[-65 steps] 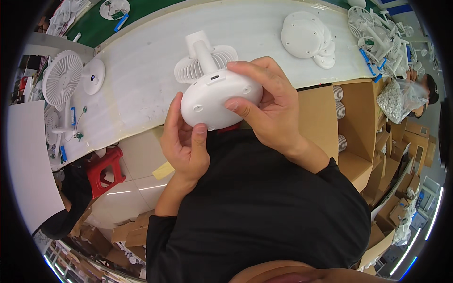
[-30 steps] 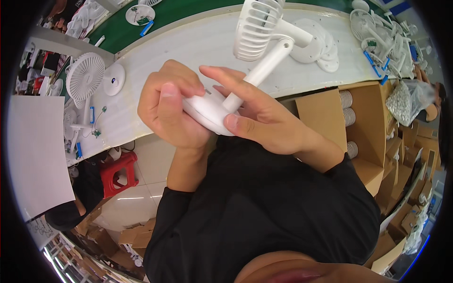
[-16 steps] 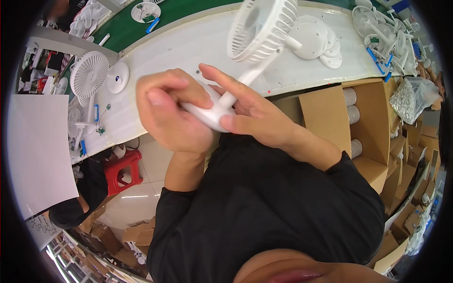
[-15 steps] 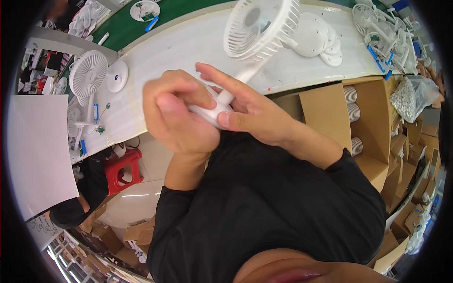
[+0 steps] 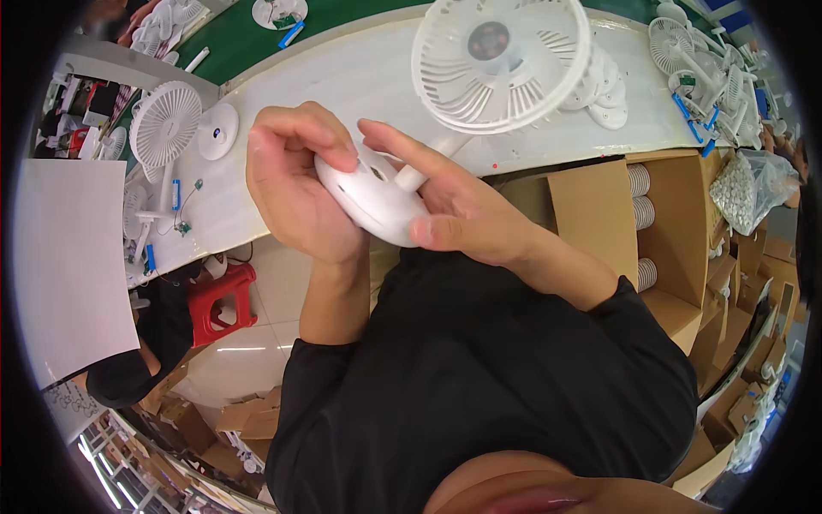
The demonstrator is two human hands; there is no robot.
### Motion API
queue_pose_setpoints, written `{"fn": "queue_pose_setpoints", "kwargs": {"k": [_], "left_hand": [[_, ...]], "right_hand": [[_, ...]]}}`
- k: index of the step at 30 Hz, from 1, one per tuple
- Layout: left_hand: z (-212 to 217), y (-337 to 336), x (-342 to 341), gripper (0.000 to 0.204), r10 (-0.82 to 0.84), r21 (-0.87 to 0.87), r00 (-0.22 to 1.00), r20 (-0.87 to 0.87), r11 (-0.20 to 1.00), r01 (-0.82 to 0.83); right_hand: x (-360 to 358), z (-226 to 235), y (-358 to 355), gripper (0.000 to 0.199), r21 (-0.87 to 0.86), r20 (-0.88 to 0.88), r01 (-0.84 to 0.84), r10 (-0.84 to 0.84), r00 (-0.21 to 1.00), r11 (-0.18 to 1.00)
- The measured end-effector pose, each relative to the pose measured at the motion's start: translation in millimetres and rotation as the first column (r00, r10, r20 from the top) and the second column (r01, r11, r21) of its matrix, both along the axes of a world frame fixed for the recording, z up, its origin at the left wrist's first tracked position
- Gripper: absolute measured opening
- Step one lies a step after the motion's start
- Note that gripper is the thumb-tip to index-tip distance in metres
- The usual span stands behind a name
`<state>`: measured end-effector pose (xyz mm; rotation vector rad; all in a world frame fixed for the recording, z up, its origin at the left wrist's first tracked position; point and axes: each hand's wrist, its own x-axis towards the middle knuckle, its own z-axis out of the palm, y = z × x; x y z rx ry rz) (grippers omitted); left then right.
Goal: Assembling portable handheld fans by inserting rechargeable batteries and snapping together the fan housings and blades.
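A white desk fan (image 5: 505, 64) is held tilted, its caged head pointing away over the bench and its round base close to my body. My left hand (image 5: 301, 184) is closed around the left edge of the base (image 5: 370, 199), thumb and fingers bent over it. From the right, my right hand (image 5: 462, 201) grips the base beside the stem, its thumb pressing the near edge. Part of the stem is hidden behind the right fingers and the fan head. Small dark openings show on the base's face.
Stacked white round plates (image 5: 610, 98) lie on the white bench (image 5: 282, 81). Another white fan (image 5: 167, 128) stands at left, near loose parts with blue cells. An open carton (image 5: 676, 231) holds stacked discs at right. A red stool (image 5: 224, 304) is below the bench.
The fan has turned in my hands, so its head shows more of its front and the base shows more of its face. My left hand has shifted slightly left along the base.
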<state>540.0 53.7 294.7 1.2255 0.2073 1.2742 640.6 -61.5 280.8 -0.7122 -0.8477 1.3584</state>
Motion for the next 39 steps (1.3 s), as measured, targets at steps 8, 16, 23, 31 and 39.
{"fn": "queue_pose_setpoints", "kwargs": {"k": [8,16,23,31,39], "left_hand": [[5.3,-21.6,3.2,0.041,0.149,0.428,0.982,-0.115,0.900,-0.086],[12.8,-35.3,11.1,0.044,0.078,0.102,0.993,-0.094,0.992,-0.068],[5.9,-31.6,3.2,0.046,0.152,0.403,0.980,-0.130,0.911,-0.088],[14.2,-30.5,10.3,0.048,-0.134,-0.002,0.991,-0.023,0.991,0.134],[-1.6,-43.1,20.0,0.046,0.000,0.370,1.000,0.012,0.929,-0.005]], "right_hand": [[6.8,7.1,3.9,0.090,-0.144,-0.024,-0.094,0.091,0.996,0.985],[7.1,-7.8,-7.7,0.091,-0.013,-0.087,-0.061,0.059,0.994,0.998],[13.2,1.7,-3.7,0.101,-0.053,0.132,-0.071,0.077,0.988,0.996],[6.2,-3.0,-9.2,0.102,0.015,0.008,0.022,-0.023,1.000,1.000],[31.5,2.4,-9.4,0.109,0.056,0.306,-0.125,0.102,0.947,0.991]]}}
